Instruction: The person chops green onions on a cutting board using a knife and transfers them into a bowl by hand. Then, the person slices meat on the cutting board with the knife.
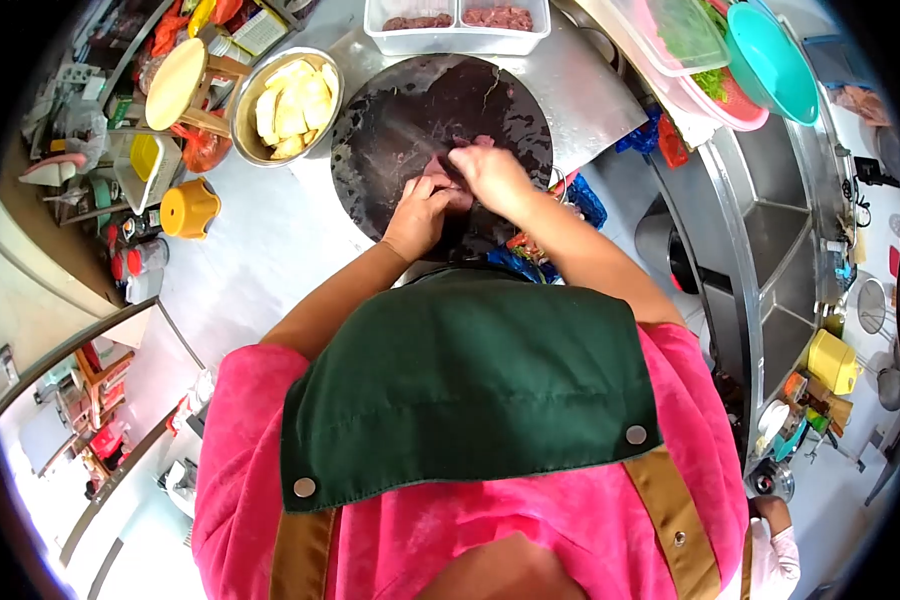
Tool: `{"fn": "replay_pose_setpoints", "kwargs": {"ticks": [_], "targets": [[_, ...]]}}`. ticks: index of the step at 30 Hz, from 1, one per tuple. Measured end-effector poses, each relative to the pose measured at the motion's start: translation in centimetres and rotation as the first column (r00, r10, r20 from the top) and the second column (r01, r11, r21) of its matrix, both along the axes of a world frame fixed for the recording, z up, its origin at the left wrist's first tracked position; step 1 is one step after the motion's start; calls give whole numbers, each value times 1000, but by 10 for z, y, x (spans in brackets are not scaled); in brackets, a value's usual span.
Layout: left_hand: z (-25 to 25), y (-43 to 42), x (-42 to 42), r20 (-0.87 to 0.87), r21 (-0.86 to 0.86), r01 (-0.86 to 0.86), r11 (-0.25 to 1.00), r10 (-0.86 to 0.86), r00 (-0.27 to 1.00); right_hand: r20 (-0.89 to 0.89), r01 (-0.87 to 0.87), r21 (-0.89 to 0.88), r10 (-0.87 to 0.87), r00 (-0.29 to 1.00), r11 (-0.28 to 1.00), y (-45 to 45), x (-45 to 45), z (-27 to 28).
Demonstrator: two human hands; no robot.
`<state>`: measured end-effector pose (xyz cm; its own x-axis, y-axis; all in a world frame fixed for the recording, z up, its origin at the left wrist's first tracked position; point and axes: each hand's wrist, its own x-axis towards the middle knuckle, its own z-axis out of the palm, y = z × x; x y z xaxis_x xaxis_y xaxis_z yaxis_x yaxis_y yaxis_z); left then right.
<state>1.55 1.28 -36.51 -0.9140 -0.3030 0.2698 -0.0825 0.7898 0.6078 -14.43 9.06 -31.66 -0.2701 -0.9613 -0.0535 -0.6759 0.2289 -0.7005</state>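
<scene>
A round dark chopping board (510,100) lies in front of me, wet-looking on its surface. On it is a piece of pink raw meat (457,200), partly hidden by my hands. My left hand (418,215) has its fingers curled down and closed on this meat. Just to the right, my right hand (498,182) is closed in a fist, its knuckles toward the board's middle. What the right fingers grip is hidden beneath the hand. A little pink meat (483,141) shows by the right fingertips.
A clear two-part container (458,42) of minced-looking meat stands beyond the board. To the left are a steel bowl (240,110) of pale yellow pieces and a wooden stool (178,85). A teal basin (770,62) is at upper right; a blue bag (588,200) sits beside the board.
</scene>
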Motion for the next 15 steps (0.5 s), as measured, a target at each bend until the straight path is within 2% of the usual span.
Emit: {"fn": "replay_pose_setpoints", "kwargs": {"ticks": [2, 3, 4, 5, 7, 10, 12, 14, 15], "targets": [[2, 1, 2, 0, 31, -48, 998, 48, 999, 82, 183, 8, -183, 980, 983, 8, -20, 9], [0, 1, 3, -7, 22, -57, 998, 57, 998, 257, 323, 129, -347, 902, 937, 17, -25, 10], [-1, 5, 6, -11, 19, -65, 998, 66, 998, 239, 334, 88, -345, 907, 938, 31, -30, 14], [-2, 7, 7, -12, 28, -73, 997, 73, 997, 298, 349, 155, -381, 876, 924, 44, -29, 18], [-1, 6, 5, -31, 46, -98, 994, 99, 995, 212, 283, 84, -294, 932, 955, 72, -16, 30], [0, 6, 5, 3, 51, -92, 994, 92, 996, 140, 214, 6, -213, 967, 977, 98, 3, 18], [0, 6, 5, -11, 38, -87, 995, 88, 996, 78, 299, -48, -295, 952, 953, 93, -1, 16], [0, 7, 4, -30, 23, -77, 997, 78, 997, 130, 401, 74, -408, 904, 913, 77, -16, 35], [-2, 7, 5, -26, 18, -77, 997, 78, 997, 204, 425, 74, -431, 879, 902, 74, -19, 37]]}}
